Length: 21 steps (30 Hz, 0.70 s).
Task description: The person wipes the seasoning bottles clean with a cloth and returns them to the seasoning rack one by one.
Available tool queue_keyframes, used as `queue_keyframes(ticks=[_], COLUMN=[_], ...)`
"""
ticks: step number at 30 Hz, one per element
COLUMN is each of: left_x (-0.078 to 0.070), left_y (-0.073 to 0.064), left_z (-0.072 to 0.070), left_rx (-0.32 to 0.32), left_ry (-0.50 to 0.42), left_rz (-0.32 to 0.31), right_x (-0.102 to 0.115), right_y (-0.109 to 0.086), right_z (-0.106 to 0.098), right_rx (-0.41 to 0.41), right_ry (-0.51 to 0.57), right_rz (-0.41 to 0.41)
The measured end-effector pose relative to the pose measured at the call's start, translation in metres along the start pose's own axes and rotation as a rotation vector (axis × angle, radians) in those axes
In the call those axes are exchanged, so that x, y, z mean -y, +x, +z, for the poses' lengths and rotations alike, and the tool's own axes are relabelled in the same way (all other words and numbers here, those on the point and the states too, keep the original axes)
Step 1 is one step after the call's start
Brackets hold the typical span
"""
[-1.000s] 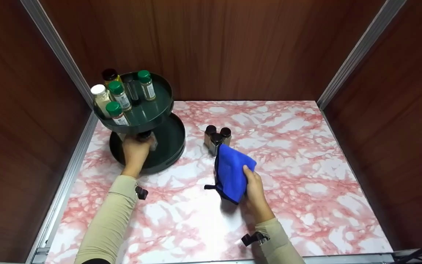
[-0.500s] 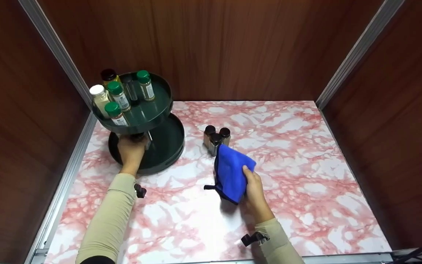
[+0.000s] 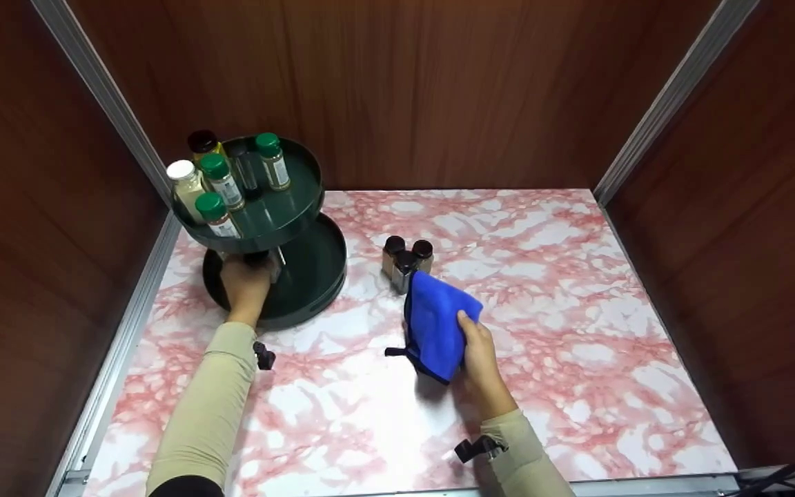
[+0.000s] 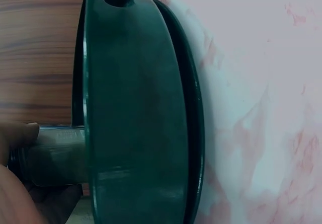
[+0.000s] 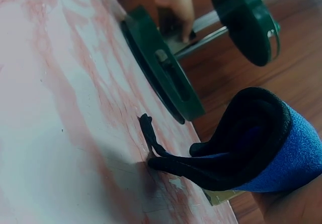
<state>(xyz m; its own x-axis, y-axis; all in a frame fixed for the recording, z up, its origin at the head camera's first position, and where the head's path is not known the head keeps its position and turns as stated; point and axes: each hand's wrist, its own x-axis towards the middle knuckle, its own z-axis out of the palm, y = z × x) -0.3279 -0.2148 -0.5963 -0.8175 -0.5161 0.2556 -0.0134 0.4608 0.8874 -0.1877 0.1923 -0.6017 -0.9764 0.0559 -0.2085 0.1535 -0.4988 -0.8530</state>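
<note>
In the head view my left hand (image 3: 244, 284) reaches under the upper tier (image 3: 280, 217) of a dark green two-tier round rack. It grips a clear jar with a dark cap over the lower tier (image 3: 315, 276). The left wrist view has this jar (image 4: 58, 156) between thumb and fingers, its base hidden behind the tier's wall (image 4: 136, 103). My right hand (image 3: 482, 359) holds a folded blue cloth (image 3: 439, 324) with black edging, above the table. Just beyond the cloth stand three dark-capped jars (image 3: 404, 264), the nearest one partly covered by it.
Several bottles stand on the upper tier, among them green-capped jars (image 3: 273, 166), a white-capped bottle (image 3: 187, 186) and a dark-capped yellow one (image 3: 204, 143). The pink marbled table (image 3: 542, 276) is enclosed by brown wooden panels (image 3: 397, 90) at back and sides.
My left hand has shifted slightly left with the jar, deeper under the upper tier, mostly in the first half second. My right hand and the cloth have stayed in place.
</note>
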Motion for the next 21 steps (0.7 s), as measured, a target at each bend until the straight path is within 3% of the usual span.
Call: queue_keyframes(ticks=[3,13,21], left_x=[0.0022,0.0002,0.0007], left_y=[0.0007,0.0002,-0.0009], left_z=[-0.0002,-0.0012,-0.0007], left_rx=[-0.002,0.03,0.069], left_ry=[0.011,0.006,-0.056], left_rz=[-0.016,-0.023,0.023], right_x=[-0.0003,-0.0013,-0.0018], right_y=[0.0007,0.0016,0.0016], right_z=[-0.0005,0.0005,0.0011], right_rx=[0.003,-0.002,-0.02], right_ry=[-0.027,0.0,-0.004], right_rz=[-0.028,0.0,0.009])
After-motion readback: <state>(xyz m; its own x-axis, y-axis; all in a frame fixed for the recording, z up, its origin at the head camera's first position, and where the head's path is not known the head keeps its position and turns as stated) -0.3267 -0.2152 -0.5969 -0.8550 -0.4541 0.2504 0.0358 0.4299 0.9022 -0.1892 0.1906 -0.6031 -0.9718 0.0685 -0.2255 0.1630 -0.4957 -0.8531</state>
